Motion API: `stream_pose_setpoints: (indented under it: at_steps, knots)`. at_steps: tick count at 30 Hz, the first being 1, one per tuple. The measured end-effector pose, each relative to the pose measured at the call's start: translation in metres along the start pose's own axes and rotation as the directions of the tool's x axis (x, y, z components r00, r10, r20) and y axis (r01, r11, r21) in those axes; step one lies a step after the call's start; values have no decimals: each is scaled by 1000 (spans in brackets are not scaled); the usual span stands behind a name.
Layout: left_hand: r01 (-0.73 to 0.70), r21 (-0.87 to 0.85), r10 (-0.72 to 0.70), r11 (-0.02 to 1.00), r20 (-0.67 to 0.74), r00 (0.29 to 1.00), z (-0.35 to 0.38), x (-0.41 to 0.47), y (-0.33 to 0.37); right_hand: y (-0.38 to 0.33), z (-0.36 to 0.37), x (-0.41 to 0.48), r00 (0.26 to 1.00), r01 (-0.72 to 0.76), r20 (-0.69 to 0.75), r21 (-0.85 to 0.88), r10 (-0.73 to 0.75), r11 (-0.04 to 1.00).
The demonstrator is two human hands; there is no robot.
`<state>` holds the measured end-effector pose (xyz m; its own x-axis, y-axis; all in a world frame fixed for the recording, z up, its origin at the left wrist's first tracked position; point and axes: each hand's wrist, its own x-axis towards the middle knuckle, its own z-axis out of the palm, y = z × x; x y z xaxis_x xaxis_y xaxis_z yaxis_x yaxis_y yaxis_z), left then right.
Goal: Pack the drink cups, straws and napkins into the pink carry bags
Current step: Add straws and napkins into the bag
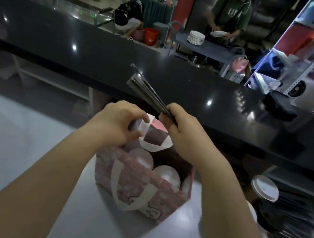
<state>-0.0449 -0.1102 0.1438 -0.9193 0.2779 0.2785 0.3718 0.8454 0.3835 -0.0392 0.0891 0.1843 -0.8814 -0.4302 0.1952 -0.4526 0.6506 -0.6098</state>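
Above the pink carry bag (140, 188), its print too blurred to read, the left hand (117, 124) pinches a hard-to-identify packet (154, 133), the right hand (182, 133) curls its fingers round dark straws (146, 90), and lidded cups (167, 175) sit inside the bag.

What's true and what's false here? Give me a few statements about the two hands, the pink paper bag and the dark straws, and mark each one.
1. The right hand grips a bundle of dark wrapped straws. True.
2. The pink paper carry bag is empty. False: domed cup lids show inside it.
3. The left hand holds a folded pink-and-white paper packet above the bag. True.
4. The bag lies flat on its side. False: it stands upright with its top open.
5. A white-lidded cup stands outside the bag, to its right. True.
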Motion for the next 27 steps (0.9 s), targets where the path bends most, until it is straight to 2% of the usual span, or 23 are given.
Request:
stream_pose_setpoints:
  at_steps: [2,4,6,10,13,16,18,20,22,27]
  knots:
    - [-106,-12,106,994,8,994,-3,1,-19,-10,16,9,999,11,-47,155,-4,988]
    - [-151,-35,152,988,33,988,-1,2,-33,-14,32,13,999,14,-44,286,-1,958]
    - [-175,-72,180,982,82,980,2,6,-43,-9,49,15,999,-34,15,310,30,950]
    - [-102,-326,181,940,222,958,7,14,-52,16,60,12,975,-197,139,173,174,965]
    - [0,-372,139,928,348,927,10,14,-57,38,53,6,951,-291,129,74,280,954]
    - [56,-362,118,930,439,891,14,13,-61,54,49,5,920,-338,128,-215,370,916]
    - [34,-379,151,925,449,880,14,12,-60,61,53,5,902,-332,103,-453,419,827]
    - [19,-374,159,927,439,884,15,12,-59,63,59,6,900,-307,74,-591,430,746]
    - [-4,-349,163,937,427,890,15,11,-57,62,64,6,902,-284,81,-632,425,721]
    - [-99,-199,170,975,385,907,10,6,-50,54,63,4,910,-266,99,-604,402,751]
